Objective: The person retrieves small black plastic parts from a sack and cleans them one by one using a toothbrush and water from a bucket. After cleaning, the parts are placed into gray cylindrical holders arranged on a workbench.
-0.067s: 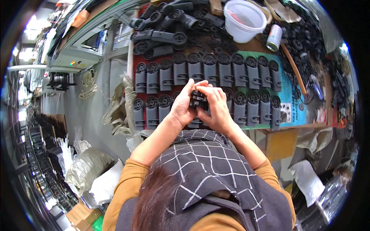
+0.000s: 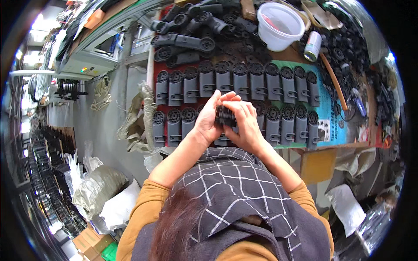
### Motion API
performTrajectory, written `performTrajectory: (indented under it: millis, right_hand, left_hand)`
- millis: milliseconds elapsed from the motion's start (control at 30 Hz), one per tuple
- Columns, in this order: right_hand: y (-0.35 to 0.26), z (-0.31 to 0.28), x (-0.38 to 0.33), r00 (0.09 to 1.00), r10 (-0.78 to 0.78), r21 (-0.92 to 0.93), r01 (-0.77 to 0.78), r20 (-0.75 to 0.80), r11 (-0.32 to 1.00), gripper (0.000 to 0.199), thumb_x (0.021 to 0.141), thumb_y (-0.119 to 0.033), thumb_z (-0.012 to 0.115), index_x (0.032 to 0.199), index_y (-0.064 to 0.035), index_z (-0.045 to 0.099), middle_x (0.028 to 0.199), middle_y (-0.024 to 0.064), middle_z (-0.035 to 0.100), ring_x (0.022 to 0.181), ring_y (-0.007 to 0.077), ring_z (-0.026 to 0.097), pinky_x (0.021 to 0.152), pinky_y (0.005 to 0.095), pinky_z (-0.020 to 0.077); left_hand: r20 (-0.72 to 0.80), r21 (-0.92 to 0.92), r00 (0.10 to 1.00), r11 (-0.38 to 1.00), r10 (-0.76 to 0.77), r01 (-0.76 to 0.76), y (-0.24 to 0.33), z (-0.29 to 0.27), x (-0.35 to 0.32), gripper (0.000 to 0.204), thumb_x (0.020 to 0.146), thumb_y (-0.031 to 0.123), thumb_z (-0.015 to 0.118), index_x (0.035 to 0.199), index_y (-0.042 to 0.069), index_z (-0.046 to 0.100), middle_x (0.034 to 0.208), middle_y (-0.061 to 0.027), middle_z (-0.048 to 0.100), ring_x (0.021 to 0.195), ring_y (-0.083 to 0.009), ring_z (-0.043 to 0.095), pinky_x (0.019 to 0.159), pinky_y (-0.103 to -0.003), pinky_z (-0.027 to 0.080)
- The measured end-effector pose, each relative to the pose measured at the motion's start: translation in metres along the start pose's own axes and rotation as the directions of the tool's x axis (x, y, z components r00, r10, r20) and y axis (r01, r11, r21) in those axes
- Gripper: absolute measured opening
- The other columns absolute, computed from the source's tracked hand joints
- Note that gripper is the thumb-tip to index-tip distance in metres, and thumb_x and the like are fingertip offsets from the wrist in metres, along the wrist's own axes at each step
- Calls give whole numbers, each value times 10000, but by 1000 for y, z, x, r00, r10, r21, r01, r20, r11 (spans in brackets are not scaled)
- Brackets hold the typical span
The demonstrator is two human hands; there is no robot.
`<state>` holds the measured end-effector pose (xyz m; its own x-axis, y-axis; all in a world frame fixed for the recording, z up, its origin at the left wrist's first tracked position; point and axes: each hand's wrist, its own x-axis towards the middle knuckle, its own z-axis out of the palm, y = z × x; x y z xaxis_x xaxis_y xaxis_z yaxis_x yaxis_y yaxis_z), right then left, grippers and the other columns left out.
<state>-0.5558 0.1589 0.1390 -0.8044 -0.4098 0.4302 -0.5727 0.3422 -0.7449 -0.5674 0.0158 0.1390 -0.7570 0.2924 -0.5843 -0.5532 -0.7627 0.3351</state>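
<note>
Both my hands come together over the near row of parts, around a small cluster of black toothed plastic parts (image 2: 225,116). My left hand (image 2: 207,120) cups the cluster from the left, thumb upright. From the right, my right hand (image 2: 247,124) curls its fingers over the top, with its thumb at the near side. Whether the cluster is one piece or several is hard to make out. Around and behind my hands stand two rows of dark grey plastic housings (image 2: 240,80) with round spoked ends. My hands hide the middle of the near row (image 2: 188,122).
Loose black housings (image 2: 190,42) lie heaped at the back left. A white plastic tub (image 2: 281,27), a spray can (image 2: 312,46) and a wooden-handled tool (image 2: 334,82) are at the back right, beside piled black parts. White sacks (image 2: 122,206) sit on the floor at left.
The view has shifted slightly. The black parts have turned a little between my hands, and my right fingers have moved slightly over them.
</note>
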Motion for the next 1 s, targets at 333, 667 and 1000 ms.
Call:
performTrajectory:
  millis: [333, 667, 1000]
  right_hand:
    - [-15, 11, 10, 975, 4, -276, 58, 220, 959, 932, 695, -205, 748, 1462, -1, 260, 1453, 162, 345, 1305, 313, 357, 1079, 463, 252]
    - [-17, 8, 16, 985, 116, -347, -65, 130, 936, 874, 644, -113, 734, 1429, -30, 359, 1347, 127, 464, 1242, 296, 425, 1072, 449, 257]
    - [-17, 6, 18, 986, 85, -266, -45, 141, 963, 777, 684, -144, 736, 1387, -54, 419, 1303, 98, 501, 1189, 262, 453, 1043, 431, 279]
  left_hand:
    - [-92, 38, 995, 999, -31, 35, 8, -19, -13, 381, 967, 483, 490, 996, 129, 628, 977, -37, 663, 927, -175, 631, 840, -364, 519]
    - [-118, 56, 991, 996, -67, 74, 17, -23, -6, 405, 962, 515, 461, 1023, 165, 655, 967, -20, 685, 885, -180, 660, 793, -371, 540]
    - [-128, 280, 989, 959, 79, -40, 14, -14, -13, 425, 981, 493, 447, 1041, 111, 623, 914, -19, 661, 816, -137, 648, 676, -303, 555]
